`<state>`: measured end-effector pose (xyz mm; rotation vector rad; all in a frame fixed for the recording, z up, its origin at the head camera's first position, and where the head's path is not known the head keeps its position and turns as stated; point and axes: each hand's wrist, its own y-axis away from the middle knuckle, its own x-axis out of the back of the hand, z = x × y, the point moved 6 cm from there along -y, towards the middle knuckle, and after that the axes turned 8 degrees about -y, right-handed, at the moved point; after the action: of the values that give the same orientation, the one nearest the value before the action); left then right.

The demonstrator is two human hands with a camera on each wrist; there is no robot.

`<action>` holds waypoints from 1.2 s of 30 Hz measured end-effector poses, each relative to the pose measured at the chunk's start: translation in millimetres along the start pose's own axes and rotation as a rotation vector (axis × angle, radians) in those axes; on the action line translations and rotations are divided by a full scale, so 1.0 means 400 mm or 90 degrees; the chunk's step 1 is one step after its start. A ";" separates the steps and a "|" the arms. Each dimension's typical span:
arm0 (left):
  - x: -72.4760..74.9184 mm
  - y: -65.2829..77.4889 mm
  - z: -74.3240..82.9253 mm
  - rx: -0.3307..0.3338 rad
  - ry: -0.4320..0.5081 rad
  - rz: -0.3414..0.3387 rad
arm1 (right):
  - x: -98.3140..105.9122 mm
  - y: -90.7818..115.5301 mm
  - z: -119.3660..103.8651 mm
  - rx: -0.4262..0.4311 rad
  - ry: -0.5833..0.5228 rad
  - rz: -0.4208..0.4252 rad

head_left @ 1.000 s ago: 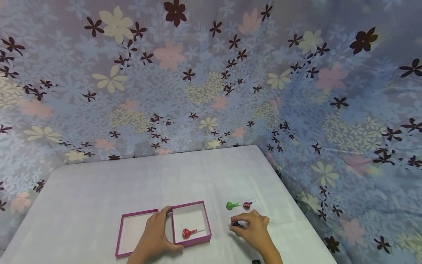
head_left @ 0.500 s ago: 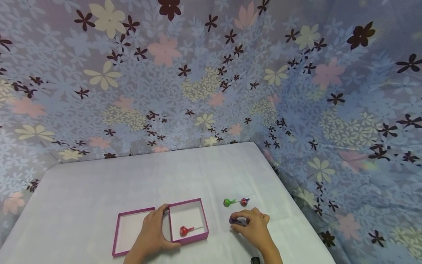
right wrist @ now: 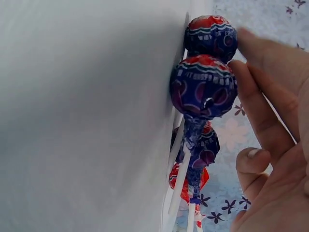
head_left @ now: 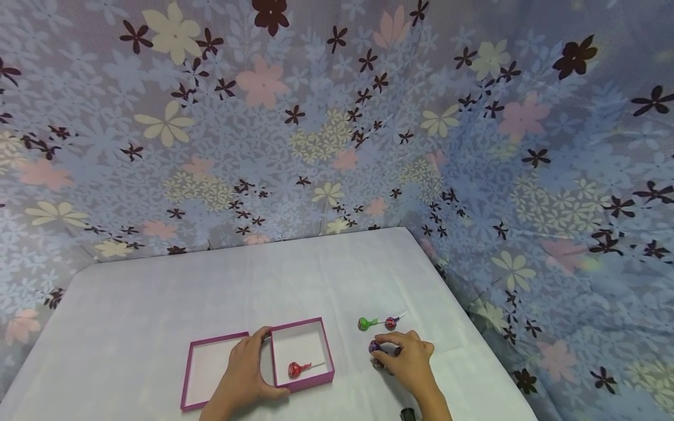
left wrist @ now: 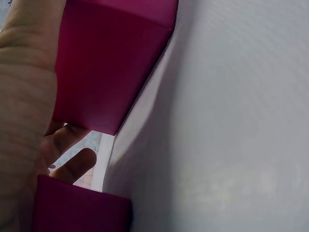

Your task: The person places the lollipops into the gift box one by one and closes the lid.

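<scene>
My left hand [head_left: 244,368] grips the left side of an open magenta-edged box [head_left: 310,383], thumb at its near corner and fingers at its far corner. Inside lies a red-wrapped lollipop [head_left: 294,369]. To the right, my right hand [head_left: 411,358] pinches a purple-blue lollipop [head_left: 374,346] by its round head between thumb and index finger. Close by in the right wrist view is another purple-blue lollipop [right wrist: 203,87], with a third [right wrist: 205,147] and a red-wrapped one [right wrist: 177,178] behind it. My hand partly hides these in the head view.
Left of the box lies a shallow magenta-rimmed tray or lid [head_left: 186,374], partly behind my left hand. A green lollipop [head_left: 363,324] and a red-and-blue lollipop [head_left: 391,323] lie beyond my right hand. A small black object [head_left: 408,414] sits at the bottom edge.
My right hand's fingers have shifted slightly back, and more lollipops show beneath them. The purple-blue lollipop at the fingertips shows more clearly. My left hand stays on the box.
</scene>
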<state>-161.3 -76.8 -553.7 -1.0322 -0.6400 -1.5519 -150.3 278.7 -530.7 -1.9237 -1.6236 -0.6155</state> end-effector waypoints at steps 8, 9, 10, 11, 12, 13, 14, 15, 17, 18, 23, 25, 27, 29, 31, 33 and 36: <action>-0.006 0.001 0.000 -0.008 -0.001 0.010 | 0.002 0.000 -0.003 0.025 0.044 0.024; -0.006 0.002 0.000 -0.007 -0.001 0.010 | 0.002 -0.001 -0.004 0.023 0.048 0.023; -0.007 0.002 0.000 -0.007 -0.002 0.011 | 0.002 -0.002 -0.003 0.022 0.053 0.022; -0.007 0.003 0.000 -0.006 -0.001 0.010 | 0.001 -0.002 -0.002 0.020 0.058 0.021; -0.008 0.003 0.000 -0.006 -0.003 0.009 | 0.000 -0.003 -0.001 0.019 0.061 0.018; -0.008 0.003 0.000 -0.003 -0.004 0.005 | -0.001 -0.005 0.001 0.018 0.065 0.016; -0.008 0.003 0.000 -0.003 -0.004 0.004 | -0.001 -0.006 0.002 0.020 0.067 0.013; -0.007 0.004 0.001 -0.004 -0.004 0.004 | -0.001 -0.007 0.004 0.017 0.069 0.011; -0.005 0.005 0.002 0.000 0.000 0.002 | -0.003 -0.011 0.008 0.013 0.073 0.006; -0.005 0.005 0.002 0.002 0.001 0.001 | -0.003 -0.013 0.010 0.010 0.075 0.003; -0.004 0.006 0.001 0.010 0.010 0.002 | -0.003 -0.022 0.019 0.013 0.091 0.002; -0.005 0.007 0.000 0.011 0.011 0.000 | -0.004 -0.024 0.022 0.015 0.098 0.001; -0.005 0.008 -0.001 0.013 0.011 -0.003 | -0.006 -0.025 0.025 0.013 0.102 -0.004; -0.006 0.008 -0.003 0.017 0.011 -0.007 | -0.009 -0.025 0.031 0.002 0.104 -0.011; -0.007 0.007 -0.006 0.025 0.014 -0.014 | -0.012 -0.027 0.035 -0.003 0.106 -0.016; -0.008 0.006 -0.007 0.029 0.014 -0.016 | -0.014 -0.029 0.038 -0.005 0.108 -0.017; -0.009 0.005 -0.007 0.027 0.015 -0.017 | -0.016 -0.031 0.042 -0.011 0.111 -0.021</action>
<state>-160.0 -77.8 -558.4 -0.9756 -0.6712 -1.5652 -163.6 286.7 -546.1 -1.8045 -1.5469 -0.7891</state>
